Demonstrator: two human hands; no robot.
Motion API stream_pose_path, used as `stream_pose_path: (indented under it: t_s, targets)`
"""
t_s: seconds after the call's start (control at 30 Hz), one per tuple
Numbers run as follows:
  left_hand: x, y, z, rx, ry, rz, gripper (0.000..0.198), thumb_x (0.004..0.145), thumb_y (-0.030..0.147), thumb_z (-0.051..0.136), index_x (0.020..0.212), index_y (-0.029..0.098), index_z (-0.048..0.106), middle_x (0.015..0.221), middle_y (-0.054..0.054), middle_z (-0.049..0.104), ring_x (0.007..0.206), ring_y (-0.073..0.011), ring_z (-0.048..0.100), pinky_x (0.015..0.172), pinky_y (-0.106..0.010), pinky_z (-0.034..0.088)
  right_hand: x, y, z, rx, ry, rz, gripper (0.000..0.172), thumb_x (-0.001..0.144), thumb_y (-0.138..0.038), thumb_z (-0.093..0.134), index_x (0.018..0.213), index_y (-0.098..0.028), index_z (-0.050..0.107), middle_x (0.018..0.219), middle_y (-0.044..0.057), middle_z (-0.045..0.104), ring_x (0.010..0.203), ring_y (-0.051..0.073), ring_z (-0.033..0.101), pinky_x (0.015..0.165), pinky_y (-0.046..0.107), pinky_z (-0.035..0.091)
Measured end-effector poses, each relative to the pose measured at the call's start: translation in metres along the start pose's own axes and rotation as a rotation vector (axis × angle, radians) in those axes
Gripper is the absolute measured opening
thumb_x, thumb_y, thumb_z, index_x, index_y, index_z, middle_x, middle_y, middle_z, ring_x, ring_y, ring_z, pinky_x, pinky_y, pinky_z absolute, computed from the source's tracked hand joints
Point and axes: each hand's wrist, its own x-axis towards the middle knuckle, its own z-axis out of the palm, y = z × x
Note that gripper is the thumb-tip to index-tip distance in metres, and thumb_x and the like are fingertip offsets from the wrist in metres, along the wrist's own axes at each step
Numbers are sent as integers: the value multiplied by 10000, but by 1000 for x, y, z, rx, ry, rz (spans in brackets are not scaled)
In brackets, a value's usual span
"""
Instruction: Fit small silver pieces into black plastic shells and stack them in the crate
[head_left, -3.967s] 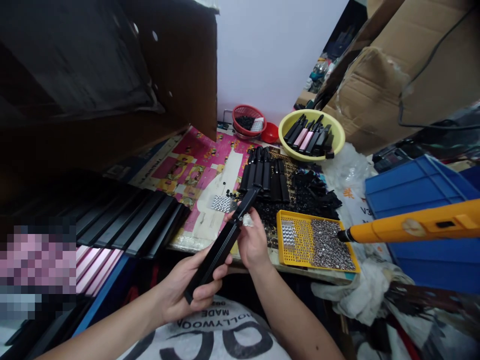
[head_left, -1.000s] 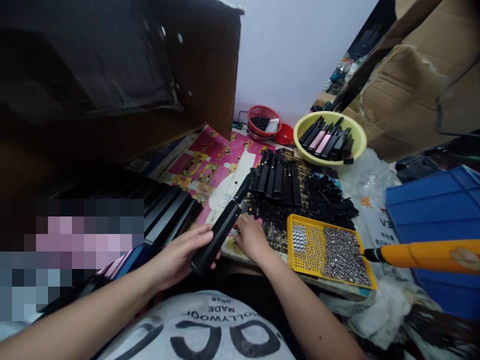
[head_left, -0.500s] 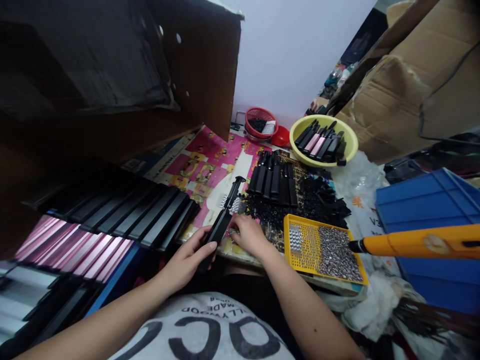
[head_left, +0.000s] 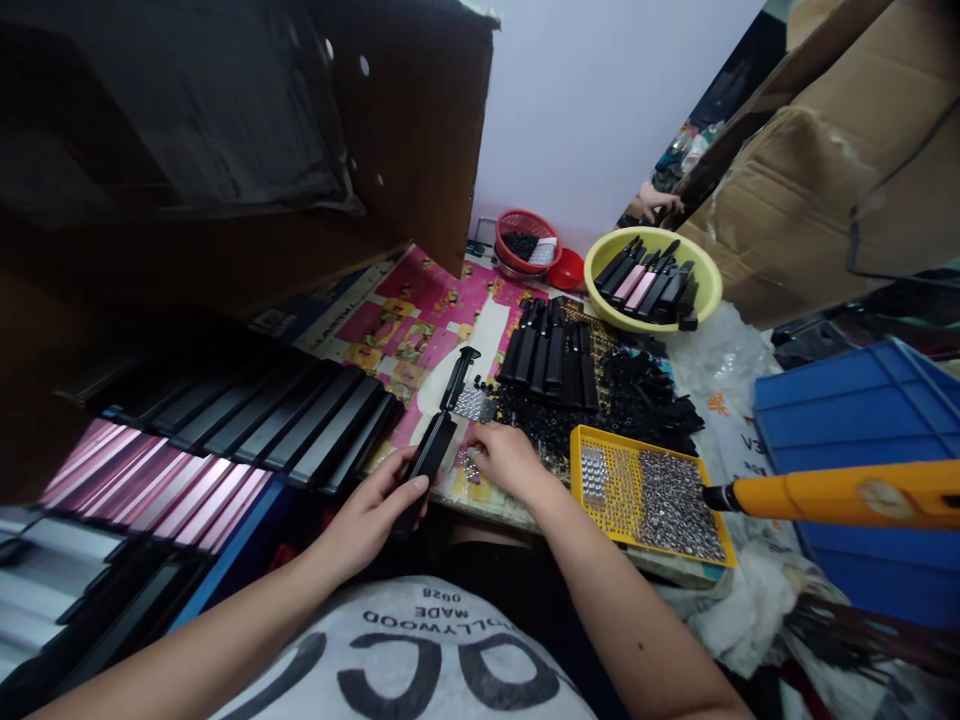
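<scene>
My left hand [head_left: 381, 502] is wrapped round the lower body of a long black handle-shaped piece [head_left: 433, 442], which tilts up and away with its narrower jointed end over the table. To its right, my right hand [head_left: 511, 462] is low at the table's near edge, its fingertips pressed together over a few small shiny metal parts [head_left: 466, 466]. What those fingertips hold, if anything, is too small to make out. Just beyond lies a patch of silvery pieces [head_left: 472, 404] in rows. Several similar black pieces [head_left: 541, 345] lie side by side farther back.
Loose small black parts [head_left: 525, 412] spread across the middle. A yellow tray [head_left: 581, 515] of metal screws and an orange-yellow electric screwdriver [head_left: 840, 497] are at right. Behind stand a yellow basin [head_left: 709, 290] and red basket [head_left: 501, 240]. Black casings [head_left: 319, 440] line the left; another person's hand [head_left: 658, 200] shows behind.
The black piece in my left hand has shifted slightly left. My right hand has drawn away from it to the small metal parts. Another person's hand has come more into sight.
</scene>
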Motion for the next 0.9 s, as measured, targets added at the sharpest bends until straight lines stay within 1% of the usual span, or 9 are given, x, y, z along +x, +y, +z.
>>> stream_pose_path:
  t_s: [0.17, 0.33, 0.43, 0.57, 0.63, 0.7, 0.77, 0.83, 0.9]
  targets:
    - [-2, -5, 0, 23, 18, -11, 435, 821, 398, 543, 1182, 203, 399, 823, 2, 577, 662, -114, 514, 598, -227, 434, 10, -18, -9, -214, -123, 29, 220, 711, -148, 515, 880, -145, 655, 899, 111, 686, 822, 238, 644, 673, 290, 447]
    - [-3, -11, -1, 33, 8, -6, 427, 833, 402, 526, 1195, 220, 391, 764, 21, 552, 670, -120, 516, 608, -235, 435, 18, -22, -12, -249, -206, 51, 249, 681, -280, 573, 878, -149, 650, 882, 116, 693, 786, 268, 655, 613, 305, 463]
    - [-3, -11, 0, 35, 7, 2, 406, 839, 399, 518, 1185, 226, 395, 820, 15, 547, 679, -114, 515, 612, -237, 439, 16, -19, -8, -218, -180, 67, 260, 686, -341, 570, 869, -169, 637, 887, 106, 690, 793, 254, 651, 620, 292, 457]
    - [-4, -10, 2, 30, 10, 2, 402, 836, 397, 518, 1172, 214, 392, 836, 7, 543, 672, -114, 512, 602, -238, 442, 8, -10, 0, -127, -74, 80, 200, 680, -314, 562, 819, -178, 609, 840, 85, 673, 754, 225, 631, 622, 282, 431]
    - [-5, -9, 3, 31, 5, 5, 407, 837, 396, 515, 1179, 217, 386, 813, 9, 541, 669, -119, 513, 597, -242, 448, 4, -5, 5, 14, 28, 76, 123, 652, -262, 573, 745, -182, 584, 766, 55, 646, 706, 197, 603, 610, 269, 412]
    - [-6, -8, 5, 39, -3, 6, 422, 837, 397, 516, 1195, 221, 377, 778, 13, 534, 672, -129, 518, 593, -249, 458, 2, -2, 8, 319, 161, 86, 68, 659, -236, 558, 703, -185, 547, 687, 17, 594, 642, 153, 557, 584, 246, 396]
    - [-7, -8, 7, 61, -8, 10, 449, 834, 401, 520, 1216, 222, 366, 753, 15, 527, 679, -140, 527, 594, -257, 471, 1, -5, 8, 757, 276, 111, 89, 701, -274, 538, 710, -189, 512, 631, -17, 537, 566, 114, 496, 544, 225, 384]
    - [-7, -8, 9, 113, -8, 32, 474, 833, 406, 518, 1240, 222, 358, 773, 6, 538, 689, -150, 539, 592, -263, 481, 1, -12, 5, 1146, 336, 130, 156, 721, -334, 547, 724, -190, 490, 608, -37, 505, 504, 86, 434, 498, 209, 364]
    - [-7, -8, 9, 219, 7, 65, 493, 837, 405, 511, 1268, 224, 356, 812, -10, 560, 690, -158, 554, 588, -264, 484, 1, -21, 2, 1344, 357, 133, 195, 699, -350, 591, 712, -186, 486, 597, -48, 489, 474, 68, 393, 466, 197, 336]
